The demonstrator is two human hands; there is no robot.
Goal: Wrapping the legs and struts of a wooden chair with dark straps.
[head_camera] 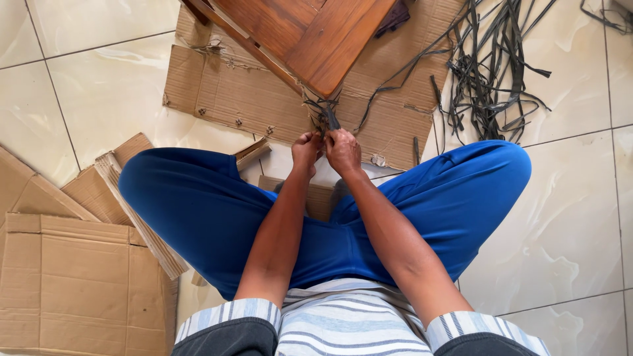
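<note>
I sit cross-legged on the floor in blue trousers. My left hand (306, 149) and my right hand (343, 150) are close together in front of me, both pinching dark flat strips (328, 116) that hang from the near corner of a brown wooden frame (310, 36). The fingers of both hands are closed around the strip ends, just below that corner. The strips look grey-black and thin, like weaving strands. The frame lies on a flattened sheet of cardboard (231, 92).
A loose tangle of the same dark strips (488, 72) lies on the tiles at the upper right. Flattened cardboard boxes (72, 277) lie at my left, one piece under my left knee. Pale glossy floor tiles (567, 224) surround me.
</note>
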